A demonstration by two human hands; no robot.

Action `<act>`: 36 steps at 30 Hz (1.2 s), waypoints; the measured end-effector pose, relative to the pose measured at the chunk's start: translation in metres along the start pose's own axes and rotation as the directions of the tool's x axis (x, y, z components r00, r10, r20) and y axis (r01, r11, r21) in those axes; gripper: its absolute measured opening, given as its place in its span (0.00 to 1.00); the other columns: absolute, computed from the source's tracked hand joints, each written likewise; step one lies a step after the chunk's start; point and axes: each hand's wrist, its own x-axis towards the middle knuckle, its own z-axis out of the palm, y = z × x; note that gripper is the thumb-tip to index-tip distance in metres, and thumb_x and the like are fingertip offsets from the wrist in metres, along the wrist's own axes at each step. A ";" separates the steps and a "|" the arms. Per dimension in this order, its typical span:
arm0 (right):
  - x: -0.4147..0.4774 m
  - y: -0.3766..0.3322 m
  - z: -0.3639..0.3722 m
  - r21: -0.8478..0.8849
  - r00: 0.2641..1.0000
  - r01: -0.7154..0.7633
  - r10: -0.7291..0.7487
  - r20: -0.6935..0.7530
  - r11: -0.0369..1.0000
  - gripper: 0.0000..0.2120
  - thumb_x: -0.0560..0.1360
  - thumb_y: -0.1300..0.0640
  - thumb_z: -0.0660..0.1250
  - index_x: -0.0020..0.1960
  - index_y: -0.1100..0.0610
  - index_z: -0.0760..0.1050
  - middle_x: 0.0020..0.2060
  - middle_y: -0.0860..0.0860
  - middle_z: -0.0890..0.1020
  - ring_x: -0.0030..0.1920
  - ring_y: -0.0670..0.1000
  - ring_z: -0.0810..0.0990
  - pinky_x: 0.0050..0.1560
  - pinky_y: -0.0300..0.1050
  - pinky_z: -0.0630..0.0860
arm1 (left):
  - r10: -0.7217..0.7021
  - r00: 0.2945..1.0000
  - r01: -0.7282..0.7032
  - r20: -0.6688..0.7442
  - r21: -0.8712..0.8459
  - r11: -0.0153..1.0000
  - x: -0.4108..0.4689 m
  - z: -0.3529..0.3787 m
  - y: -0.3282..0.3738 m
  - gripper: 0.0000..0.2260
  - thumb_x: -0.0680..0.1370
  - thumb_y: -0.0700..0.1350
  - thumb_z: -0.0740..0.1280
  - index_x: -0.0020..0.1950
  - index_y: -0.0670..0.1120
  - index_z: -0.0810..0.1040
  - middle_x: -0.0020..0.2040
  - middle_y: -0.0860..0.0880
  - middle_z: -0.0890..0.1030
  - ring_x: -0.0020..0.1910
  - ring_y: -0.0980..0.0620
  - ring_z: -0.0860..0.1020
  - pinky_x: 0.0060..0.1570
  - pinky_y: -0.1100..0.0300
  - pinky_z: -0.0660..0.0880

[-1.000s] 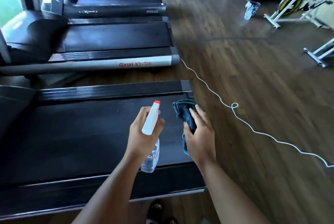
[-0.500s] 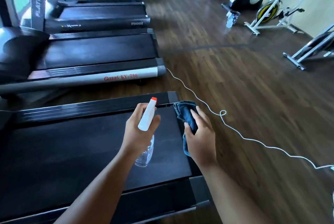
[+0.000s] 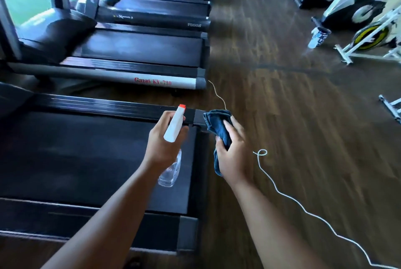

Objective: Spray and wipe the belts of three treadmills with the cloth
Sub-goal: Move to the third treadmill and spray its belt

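Note:
My left hand [image 3: 161, 142] grips a clear spray bottle [image 3: 173, 129] with a white head and red nozzle, held over the rear right corner of the nearest treadmill's black belt [image 3: 86, 155]. My right hand [image 3: 235, 153] holds a folded blue cloth [image 3: 217, 125] just past that treadmill's rear end, above the wooden floor. A second treadmill with a silver side rail and red lettering has its belt [image 3: 138, 48] further ahead. Behind it lies a third treadmill's belt [image 3: 156, 8], with more treadmills beyond.
A white cord [image 3: 280, 192] snakes across the wooden floor [image 3: 303, 116] from the second treadmill toward the lower right. Exercise bikes [image 3: 355, 14] line the right wall, with a blue-and-white container [image 3: 318, 37] on the floor beside them.
The view has swung right and forward along the treadmill's rear end. Both hands now sit over its rear right corner, still holding bottle and cloth.

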 end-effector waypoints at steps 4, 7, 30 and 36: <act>0.013 0.037 -0.049 -0.017 1.000 0.029 -0.029 -0.007 0.999 0.22 0.75 0.65 0.68 0.69 0.61 0.74 0.72 0.53 0.71 0.71 0.50 0.69 0.71 0.38 0.62 | 0.008 0.999 -0.009 -0.034 -0.011 1.000 -0.012 0.059 0.019 0.09 0.76 0.40 0.71 0.52 0.50 0.77 0.42 0.56 0.80 0.39 0.56 0.76 0.41 0.61 0.73; 0.028 0.062 -0.074 -0.027 0.999 0.031 -0.032 -0.028 0.999 0.22 0.75 0.65 0.69 0.68 0.62 0.74 0.72 0.53 0.71 0.71 0.52 0.70 0.72 0.45 0.65 | 0.000 0.998 -0.001 -0.060 -0.014 1.000 -0.013 0.094 0.027 0.09 0.75 0.40 0.71 0.52 0.50 0.77 0.42 0.57 0.80 0.39 0.58 0.77 0.42 0.60 0.74; 0.344 0.127 -0.024 -0.020 0.988 0.155 -0.155 0.020 0.988 0.22 0.75 0.65 0.71 0.68 0.61 0.75 0.71 0.52 0.73 0.70 0.51 0.72 0.70 0.44 0.67 | 0.016 0.986 -0.028 -0.167 -0.068 0.997 0.263 0.212 0.035 0.08 0.76 0.39 0.72 0.52 0.49 0.78 0.43 0.54 0.80 0.38 0.59 0.77 0.38 0.67 0.73; 0.443 0.138 0.013 0.038 0.983 0.169 -0.172 0.060 0.985 0.21 0.74 0.65 0.71 0.67 0.61 0.76 0.70 0.51 0.73 0.70 0.50 0.72 0.69 0.30 0.59 | 0.071 0.972 -0.071 -0.225 0.008 0.997 0.357 0.222 0.034 0.08 0.76 0.36 0.71 0.51 0.47 0.78 0.43 0.51 0.80 0.40 0.54 0.77 0.40 0.71 0.71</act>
